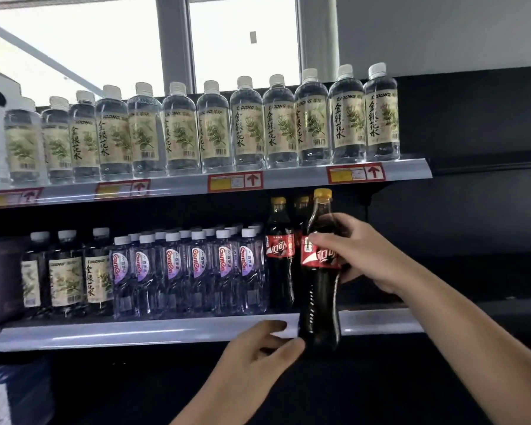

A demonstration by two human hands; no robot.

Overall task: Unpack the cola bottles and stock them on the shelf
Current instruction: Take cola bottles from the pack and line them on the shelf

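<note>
My right hand grips a cola bottle with a yellow cap and red label, held upright in front of the middle shelf, its base below the shelf's front edge. My left hand is below it, fingers loosely curled, fingertips touching the bottle's lower part. Two more cola bottles stand on the shelf: one in front and one behind, mostly hidden.
Left of the colas stand several rows of small water bottles and taller leaf-labelled bottles. The top shelf carries a full row of leaf-labelled bottles. The shelf space right of the colas is dark and bare. Boxes sit at the far left.
</note>
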